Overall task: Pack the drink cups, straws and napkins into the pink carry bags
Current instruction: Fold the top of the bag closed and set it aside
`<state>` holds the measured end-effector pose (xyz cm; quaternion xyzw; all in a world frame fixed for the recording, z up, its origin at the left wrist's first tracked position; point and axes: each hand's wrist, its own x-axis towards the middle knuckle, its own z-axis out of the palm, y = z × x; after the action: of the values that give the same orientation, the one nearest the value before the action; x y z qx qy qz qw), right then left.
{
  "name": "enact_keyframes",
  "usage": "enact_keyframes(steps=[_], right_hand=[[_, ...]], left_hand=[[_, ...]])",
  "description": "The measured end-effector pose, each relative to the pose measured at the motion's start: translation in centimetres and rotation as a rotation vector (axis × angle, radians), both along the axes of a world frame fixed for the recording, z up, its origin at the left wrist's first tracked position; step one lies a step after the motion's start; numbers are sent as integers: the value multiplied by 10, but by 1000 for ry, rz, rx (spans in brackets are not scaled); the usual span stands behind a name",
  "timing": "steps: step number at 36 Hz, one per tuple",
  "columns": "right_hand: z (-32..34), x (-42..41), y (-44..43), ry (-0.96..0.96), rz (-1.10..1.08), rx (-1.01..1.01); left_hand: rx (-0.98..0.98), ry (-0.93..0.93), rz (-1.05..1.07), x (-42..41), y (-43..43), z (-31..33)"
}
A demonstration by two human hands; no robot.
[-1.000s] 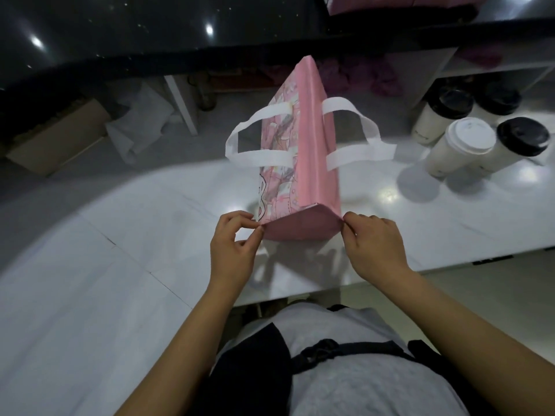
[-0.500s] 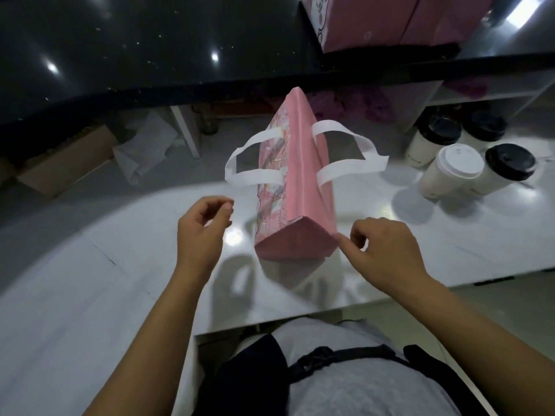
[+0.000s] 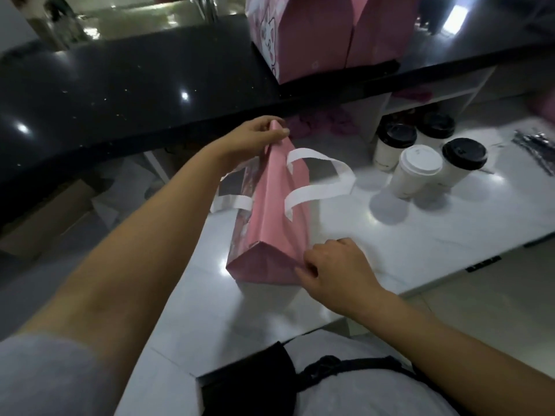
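A flat-folded pink carry bag (image 3: 274, 217) with white loop handles stands on its edge on the white counter (image 3: 390, 244). My left hand (image 3: 255, 138) pinches the bag's far top corner. The near corner is pinched by my right hand (image 3: 333, 271). Several lidded drink cups (image 3: 419, 169) stand to the right of the bag, one with a white lid, the others with black lids. Wrapped straws (image 3: 537, 151) lie at the far right edge.
Two more pink bags (image 3: 324, 34) stand on the raised black countertop (image 3: 135, 85) behind. Under that ledge are a shelf with pink items (image 3: 321, 124), a cardboard box (image 3: 45, 217) and crumpled white paper at the left.
My left hand has let go of the near corner and reached forward to pinch the bag's far end. My right hand has closed again on the near corner. The view has tilted up.
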<state>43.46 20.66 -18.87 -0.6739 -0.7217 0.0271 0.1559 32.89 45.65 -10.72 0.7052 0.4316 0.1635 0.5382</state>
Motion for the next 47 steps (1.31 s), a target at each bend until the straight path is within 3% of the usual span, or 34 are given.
enact_keyframes(steps=[5,9,12,15,20,23,27,32,47], right_hand=[[-6,17,-3,50,-142,65],[-6,38,-3,175,-355,-117],[-8,48,-2,637,-515,-153],[-14,51,-4,1052,-576,-175],[-28,55,-14,1286,-613,-290],[-30,61,-14,1391,-599,-316],[-31,62,-8,1432,-537,-298],[-30,47,6,1402,-415,-304],[-20,36,35,1403,-236,-242]], left_hand=[[41,-53,162,-3,3,-4],[2,-53,234,-17,-1,-8],[34,12,283,-32,-6,-9],[-55,53,303,-56,-11,-10],[-186,-38,332,-93,-35,-28],[-274,-163,460,-110,-50,-51],[-294,-262,506,-127,-74,-97],[-468,-338,490,-119,-105,-129],[-354,-364,613,-105,-135,-110]])
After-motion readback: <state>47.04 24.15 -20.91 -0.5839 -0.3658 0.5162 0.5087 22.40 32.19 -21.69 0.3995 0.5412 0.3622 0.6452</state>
